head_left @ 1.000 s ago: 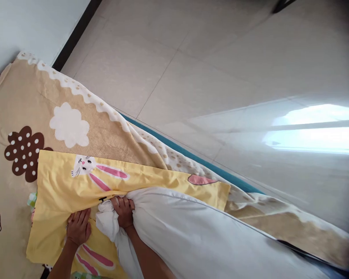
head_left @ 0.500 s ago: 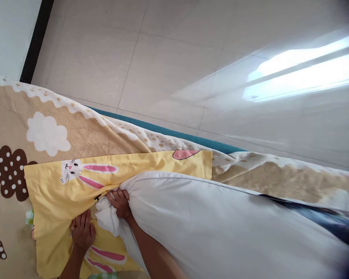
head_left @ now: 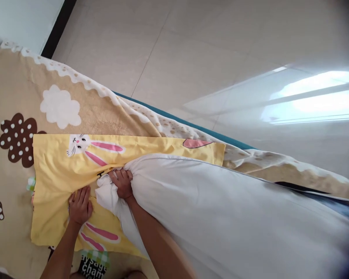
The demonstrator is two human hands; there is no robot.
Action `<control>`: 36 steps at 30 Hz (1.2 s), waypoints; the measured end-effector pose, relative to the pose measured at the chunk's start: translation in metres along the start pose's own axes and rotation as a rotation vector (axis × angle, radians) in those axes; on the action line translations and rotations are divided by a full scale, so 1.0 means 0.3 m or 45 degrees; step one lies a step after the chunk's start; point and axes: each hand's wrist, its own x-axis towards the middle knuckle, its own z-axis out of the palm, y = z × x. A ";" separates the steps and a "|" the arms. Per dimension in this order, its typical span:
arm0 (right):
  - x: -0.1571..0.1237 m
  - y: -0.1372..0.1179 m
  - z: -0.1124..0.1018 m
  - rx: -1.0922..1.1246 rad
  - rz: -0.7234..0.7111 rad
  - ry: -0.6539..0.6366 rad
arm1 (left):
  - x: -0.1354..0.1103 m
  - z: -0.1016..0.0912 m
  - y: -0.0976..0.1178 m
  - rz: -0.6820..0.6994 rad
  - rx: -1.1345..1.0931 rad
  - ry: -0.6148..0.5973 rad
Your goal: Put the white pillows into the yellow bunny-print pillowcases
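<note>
A yellow pillowcase [head_left: 55,170] with printed white rabbits lies flat across the bedspread. My left hand [head_left: 80,205] is closed on its fabric near the middle, pulling creases toward the fingers. A large, plump white pillow [head_left: 209,209] with a piped edge stretches away to the right, partly over the pillowcase. My right hand [head_left: 122,183] grips the pillow's gathered end, and a bunched white corner [head_left: 106,192] pokes out beside the fingers toward my left hand. Part of the pillowcase is hidden under the pillow and my forearms.
Beneath lies a beige bedspread [head_left: 99,116] with clouds and mushrooms, its scalloped border along the bed's teal edge [head_left: 174,120]. Beyond is a shiny tiled floor [head_left: 192,58]. A white wall [head_left: 23,23] with a dark baseboard [head_left: 58,29] stands at the upper left.
The view has shifted, so the bedding sits higher in the picture. Both hands keep their holds, and the pillow and pillowcase lie much as before.
</note>
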 end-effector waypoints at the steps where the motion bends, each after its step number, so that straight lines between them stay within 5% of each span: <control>1: -0.001 0.000 0.004 -0.010 -0.005 0.003 | 0.001 -0.002 0.004 -0.023 -0.026 0.020; 9: 0.027 -0.060 -0.026 -0.069 0.077 0.009 | -0.009 -0.088 0.025 0.136 -0.053 -0.032; 13: 0.049 -0.132 -0.103 -0.074 0.190 -0.062 | 0.019 -0.167 0.064 -0.031 -0.271 -0.578; 15: 0.063 -0.170 -0.151 -0.081 0.227 -0.101 | 0.058 -0.189 0.081 -0.209 -0.296 -0.727; 19: 0.088 -0.221 -0.255 -0.105 0.225 -0.183 | 0.176 -0.203 0.091 -0.542 -0.323 -0.567; 24: 0.058 -0.282 -0.355 -0.087 0.126 -0.293 | 0.280 -0.236 0.073 -0.612 -0.680 -0.239; 30: 0.037 -0.436 -0.330 0.072 -0.247 -0.483 | 0.236 -0.295 0.081 -0.576 -0.952 -0.158; 36: 0.154 -0.346 -0.307 0.001 0.080 -0.412 | 0.124 -0.274 0.126 -0.778 -0.920 -0.028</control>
